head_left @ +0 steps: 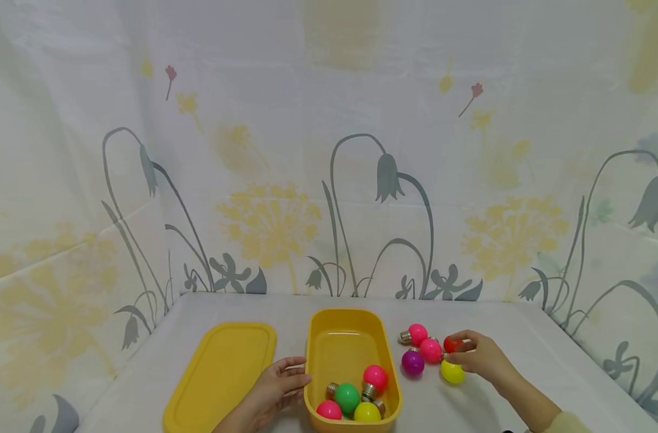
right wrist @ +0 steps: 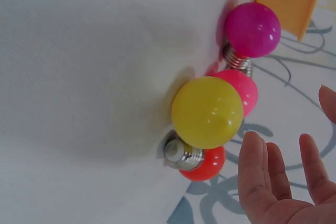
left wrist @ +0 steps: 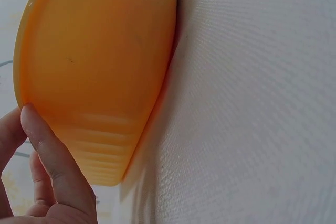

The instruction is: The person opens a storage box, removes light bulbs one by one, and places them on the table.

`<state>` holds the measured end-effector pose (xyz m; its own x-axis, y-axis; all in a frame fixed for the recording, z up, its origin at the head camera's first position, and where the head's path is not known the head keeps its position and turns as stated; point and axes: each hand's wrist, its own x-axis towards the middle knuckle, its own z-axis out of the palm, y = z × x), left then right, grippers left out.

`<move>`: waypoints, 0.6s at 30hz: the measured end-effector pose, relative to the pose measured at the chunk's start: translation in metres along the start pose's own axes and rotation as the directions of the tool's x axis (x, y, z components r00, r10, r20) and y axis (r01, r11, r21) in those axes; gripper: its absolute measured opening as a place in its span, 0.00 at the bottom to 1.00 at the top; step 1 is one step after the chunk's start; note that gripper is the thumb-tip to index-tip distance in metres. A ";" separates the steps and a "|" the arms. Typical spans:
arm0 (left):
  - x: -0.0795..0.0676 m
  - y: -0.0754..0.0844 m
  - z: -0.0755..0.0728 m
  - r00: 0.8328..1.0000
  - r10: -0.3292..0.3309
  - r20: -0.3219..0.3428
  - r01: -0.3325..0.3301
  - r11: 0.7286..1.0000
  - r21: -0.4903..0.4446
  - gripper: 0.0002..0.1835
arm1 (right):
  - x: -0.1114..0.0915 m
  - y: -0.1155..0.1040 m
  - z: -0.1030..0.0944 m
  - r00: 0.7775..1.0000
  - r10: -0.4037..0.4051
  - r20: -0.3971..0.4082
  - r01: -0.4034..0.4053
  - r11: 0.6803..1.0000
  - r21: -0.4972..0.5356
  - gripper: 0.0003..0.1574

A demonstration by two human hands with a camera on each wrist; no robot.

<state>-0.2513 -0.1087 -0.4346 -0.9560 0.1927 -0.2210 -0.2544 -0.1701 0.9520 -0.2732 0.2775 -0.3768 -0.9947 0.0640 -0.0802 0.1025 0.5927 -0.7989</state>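
Observation:
My left hand [head_left: 279,388] grips the left rim of a yellow plastic box [head_left: 347,322], its fingertips at the edge. In the box's near half lie several coloured light bulbs: a green one [head_left: 347,398], a yellow one [head_left: 367,412] and pink ones [head_left: 375,377]. My right hand [head_left: 477,356] hovers over loose bulbs to the right of the box, fingers apart and nothing between them. Closest to it are a yellow bulb [right wrist: 207,112] and a red bulb [right wrist: 206,164]. A purple bulb [right wrist: 252,30] and two pink bulbs [head_left: 430,350] lie just to their left in the head view.
A flat yellow lid [head_left: 221,373] lies on the white table left of the box. Behind the table hangs a pale cloth [head_left: 356,240] printed with flowers, which also runs along both sides.

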 end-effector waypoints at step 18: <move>-0.001 0.002 0.001 1.000 -0.008 0.002 0.008 1.000 0.007 0.26 | -0.001 -0.035 0.028 0.998 -0.055 0.016 0.055 0.998 0.009 0.28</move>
<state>-0.2511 -0.1081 -0.4325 -0.9536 0.1961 -0.2285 -0.2613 -0.1618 0.9516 -0.2756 0.2342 -0.3648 -0.9988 0.0184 -0.0458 0.0478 0.5884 -0.8072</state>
